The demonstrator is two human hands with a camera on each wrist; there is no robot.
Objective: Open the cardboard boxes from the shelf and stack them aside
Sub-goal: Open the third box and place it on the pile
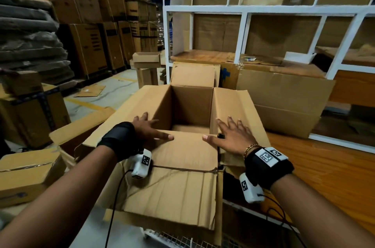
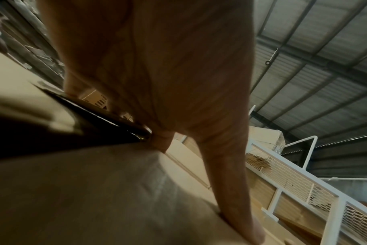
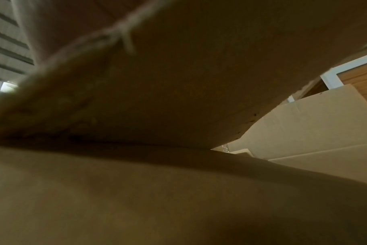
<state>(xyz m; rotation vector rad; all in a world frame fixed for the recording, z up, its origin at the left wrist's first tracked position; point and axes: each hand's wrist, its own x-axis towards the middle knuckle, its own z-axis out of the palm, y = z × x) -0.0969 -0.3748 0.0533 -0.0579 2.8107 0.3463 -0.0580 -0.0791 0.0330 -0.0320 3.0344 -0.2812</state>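
Note:
An open brown cardboard box (image 1: 190,105) stands in front of me with all its top flaps spread and a hollow inside. My left hand (image 1: 149,129) lies flat with straight fingers on the left flap, its thumb on the near flap (image 1: 182,158). My right hand (image 1: 231,136) lies flat on the right flap (image 1: 233,103), thumb pointing inward. In the left wrist view the palm (image 2: 157,74) presses on the cardboard (image 2: 94,199). The right wrist view shows only blurred cardboard (image 3: 178,199) close up.
A white metal shelf (image 1: 241,10) with flattened cardboard stands behind the box. A large folded carton (image 1: 284,101) leans at its foot on a wooden surface (image 1: 324,166). Closed boxes (image 1: 26,170) sit at my left, tall stacks of cartons (image 1: 91,14) further back.

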